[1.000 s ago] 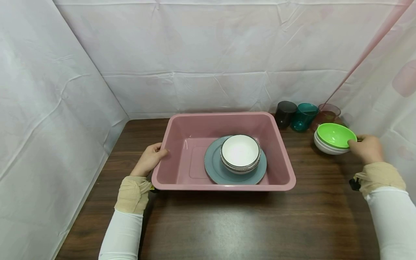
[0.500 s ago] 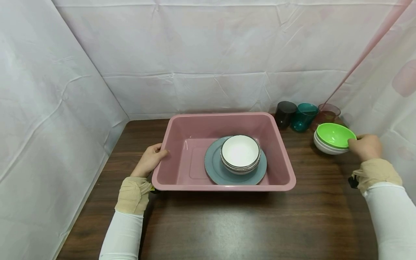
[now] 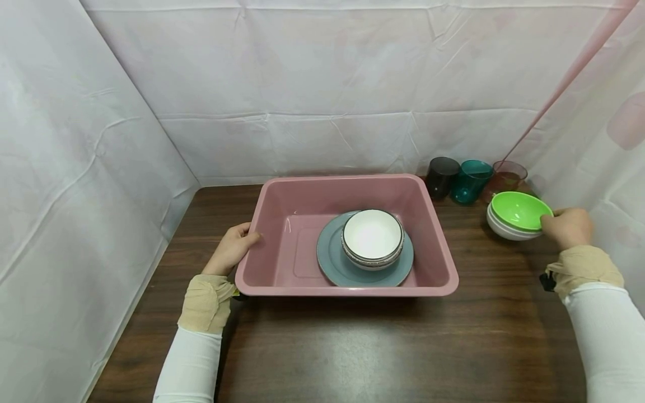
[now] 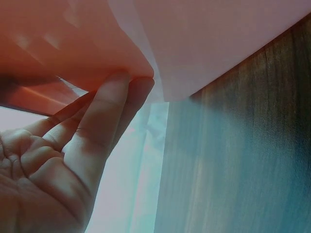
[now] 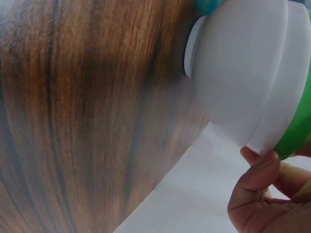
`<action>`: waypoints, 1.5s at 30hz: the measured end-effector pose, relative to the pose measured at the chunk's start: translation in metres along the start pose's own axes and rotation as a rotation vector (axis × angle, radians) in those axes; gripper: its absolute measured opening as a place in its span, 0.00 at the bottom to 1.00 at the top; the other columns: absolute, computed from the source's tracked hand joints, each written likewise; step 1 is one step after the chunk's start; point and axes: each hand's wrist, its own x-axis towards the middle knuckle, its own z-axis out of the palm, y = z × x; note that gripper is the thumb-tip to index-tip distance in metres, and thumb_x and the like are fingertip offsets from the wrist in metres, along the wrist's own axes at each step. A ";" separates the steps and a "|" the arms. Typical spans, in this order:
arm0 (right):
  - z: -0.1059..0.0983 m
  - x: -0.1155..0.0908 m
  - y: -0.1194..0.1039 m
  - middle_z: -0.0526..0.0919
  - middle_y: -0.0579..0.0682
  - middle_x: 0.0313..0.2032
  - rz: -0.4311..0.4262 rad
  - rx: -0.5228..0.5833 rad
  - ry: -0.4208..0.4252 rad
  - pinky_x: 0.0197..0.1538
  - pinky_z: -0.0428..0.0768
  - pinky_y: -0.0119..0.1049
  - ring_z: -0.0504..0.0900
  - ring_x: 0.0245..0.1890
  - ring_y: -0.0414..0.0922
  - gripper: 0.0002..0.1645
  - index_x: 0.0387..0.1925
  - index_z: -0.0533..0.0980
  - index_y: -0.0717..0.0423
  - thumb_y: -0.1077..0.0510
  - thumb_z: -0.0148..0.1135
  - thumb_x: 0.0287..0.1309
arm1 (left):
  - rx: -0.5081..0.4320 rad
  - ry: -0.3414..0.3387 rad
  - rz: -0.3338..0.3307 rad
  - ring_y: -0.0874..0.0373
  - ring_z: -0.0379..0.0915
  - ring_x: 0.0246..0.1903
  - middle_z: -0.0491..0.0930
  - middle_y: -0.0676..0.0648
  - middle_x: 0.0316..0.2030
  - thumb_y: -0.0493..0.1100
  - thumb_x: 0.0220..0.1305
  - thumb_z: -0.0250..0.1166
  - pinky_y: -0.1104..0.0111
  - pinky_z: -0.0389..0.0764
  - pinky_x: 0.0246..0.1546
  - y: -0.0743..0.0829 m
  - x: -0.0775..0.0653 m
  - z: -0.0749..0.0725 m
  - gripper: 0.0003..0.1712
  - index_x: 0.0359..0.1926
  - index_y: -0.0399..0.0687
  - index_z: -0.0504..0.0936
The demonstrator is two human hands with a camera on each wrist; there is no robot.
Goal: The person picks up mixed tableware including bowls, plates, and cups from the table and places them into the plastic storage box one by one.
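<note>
In the head view my left hand grips the left rim of a pink basin, thumb over the rim and fingers outside. The left wrist view shows those fingers under the basin's edge. At the far right, my right hand pinches the right rim of a stack of bowls. A bright green bowl is nested on top of white bowls. Up close in the right wrist view, thumb and finger meet at the rims of the green bowl and the white bowl.
Inside the basin, a grey-blue plate bears a stack of dark-rimmed white bowls. Behind the green bowl stand a black cup, a teal cup and a reddish clear cup. Curtains border the dark wooden table.
My right wrist has shifted very slightly to the left while the fingers stay at the bowl rim. The left hand, the basin and the dishes have barely moved.
</note>
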 end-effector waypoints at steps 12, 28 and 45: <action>-0.005 0.001 0.000 0.81 0.74 0.32 -0.024 0.007 0.005 0.23 0.68 0.33 0.76 0.27 0.58 0.28 0.45 0.75 0.82 0.58 0.48 0.53 | -0.005 0.003 -0.003 0.62 0.82 0.30 0.81 0.30 0.43 0.38 0.67 0.53 0.69 0.83 0.33 0.000 0.000 0.000 0.24 0.60 0.26 0.71; -0.023 -0.008 -0.011 0.72 0.25 0.09 -0.005 0.139 -0.018 0.22 0.71 0.28 0.71 0.16 0.32 0.24 0.31 0.83 0.72 0.57 0.46 0.56 | 0.017 0.008 0.017 0.59 0.82 0.30 0.82 0.29 0.42 0.39 0.67 0.54 0.68 0.83 0.32 -0.001 0.003 -0.003 0.24 0.59 0.26 0.72; -0.037 -0.017 -0.075 0.64 0.10 0.18 -0.133 0.167 -0.019 0.29 0.67 0.21 0.63 0.27 0.17 0.32 0.57 0.75 0.72 0.51 0.44 0.63 | 0.032 -0.006 0.018 0.57 0.83 0.32 0.80 0.27 0.45 0.39 0.67 0.53 0.68 0.83 0.33 0.000 0.002 -0.003 0.26 0.61 0.25 0.70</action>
